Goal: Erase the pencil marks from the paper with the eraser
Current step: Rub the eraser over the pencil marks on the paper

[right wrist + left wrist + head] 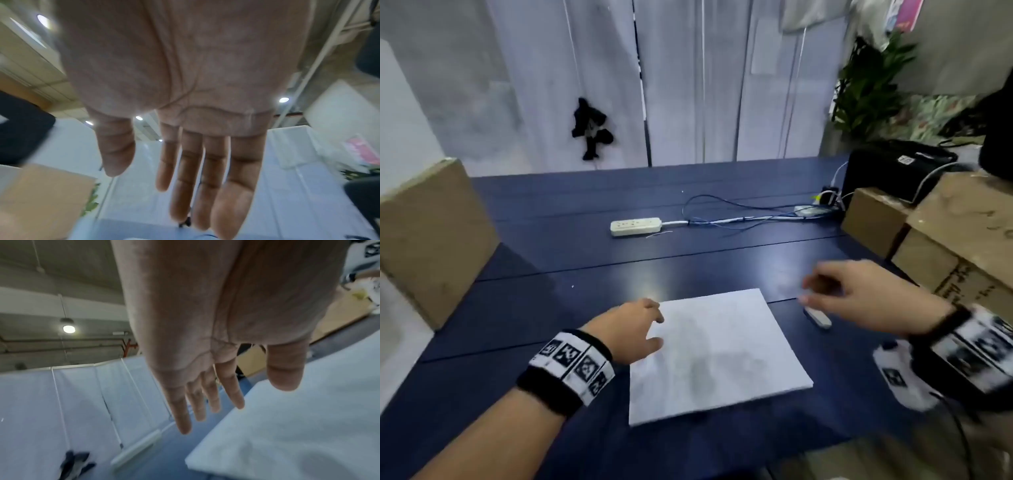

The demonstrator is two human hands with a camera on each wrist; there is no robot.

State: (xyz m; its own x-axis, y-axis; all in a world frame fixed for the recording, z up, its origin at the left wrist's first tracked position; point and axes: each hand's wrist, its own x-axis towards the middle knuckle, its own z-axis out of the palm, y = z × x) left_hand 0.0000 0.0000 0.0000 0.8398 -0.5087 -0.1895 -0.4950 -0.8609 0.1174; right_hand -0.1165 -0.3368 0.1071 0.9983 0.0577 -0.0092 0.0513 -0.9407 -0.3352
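Observation:
A white sheet of paper (717, 353) with faint grey pencil smudges lies on the dark blue table (585, 260). A small white eraser (817, 318) lies on the table just right of the paper. My right hand (822, 291) hovers over the eraser, fingers straight and empty in the right wrist view (185, 186). My left hand (654, 329) is at the paper's left edge, fingers extended and holding nothing. In the left wrist view the left hand (236, 402) is spread above the paper (287, 426). Whether it touches the sheet is unclear.
A white power strip (635, 226) with cables (739, 219) lies at mid table. Cardboard boxes stand at the left (428, 240) and right (945, 240), with a black case (893, 171) behind. A white tagged device (900, 373) sits near my right wrist.

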